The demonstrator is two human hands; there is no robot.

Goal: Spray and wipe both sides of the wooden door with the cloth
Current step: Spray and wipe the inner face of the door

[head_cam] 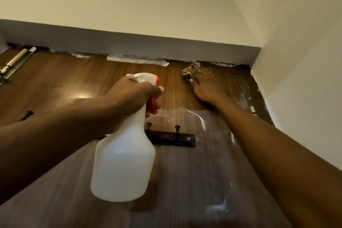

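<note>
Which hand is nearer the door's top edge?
Right. The right hand presses the cloth just below the top edge of the wooden door; the left hand grips the spray bottle lower down.

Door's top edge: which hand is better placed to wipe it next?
Right, I'd judge. The right hand presses the cloth against the door just below its top edge; the left hand grips the spray bottle and holds no cloth.
</note>
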